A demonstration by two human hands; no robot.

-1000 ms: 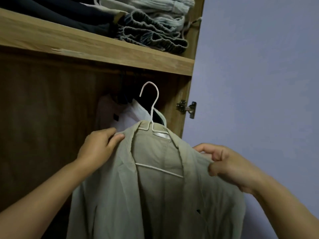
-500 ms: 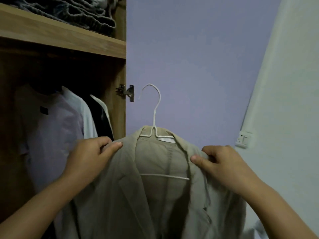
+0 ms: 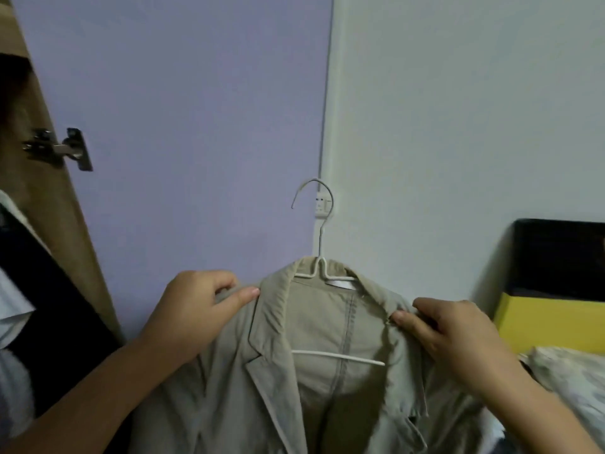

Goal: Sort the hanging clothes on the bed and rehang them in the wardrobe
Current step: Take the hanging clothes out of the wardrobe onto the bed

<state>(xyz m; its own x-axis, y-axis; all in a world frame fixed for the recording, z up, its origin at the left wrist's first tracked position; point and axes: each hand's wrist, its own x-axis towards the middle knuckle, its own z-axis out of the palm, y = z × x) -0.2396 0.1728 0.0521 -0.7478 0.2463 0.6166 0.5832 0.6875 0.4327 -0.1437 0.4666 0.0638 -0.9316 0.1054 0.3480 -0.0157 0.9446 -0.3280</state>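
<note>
A beige jacket (image 3: 314,381) hangs on a white wire hanger (image 3: 319,253) in front of me, its hook free in the air. My left hand (image 3: 193,312) pinches the jacket's left shoulder. My right hand (image 3: 455,335) grips its right shoulder by the collar. The wooden wardrobe (image 3: 65,224) stands at the far left, with a dark garment (image 3: 42,316) and a white one (image 3: 13,309) hanging inside. The bed's patterned bedding (image 3: 569,378) shows at the lower right.
A metal door hinge (image 3: 59,150) sticks out from the wardrobe's side panel. Behind the jacket a purple wall meets a pale wall with a socket (image 3: 322,204). A black and yellow headboard (image 3: 553,290) stands at the right.
My view and the jacket have swung right, away from the wardrobe opening toward the bed. Both hands kept their hold on the jacket's shoulders.
</note>
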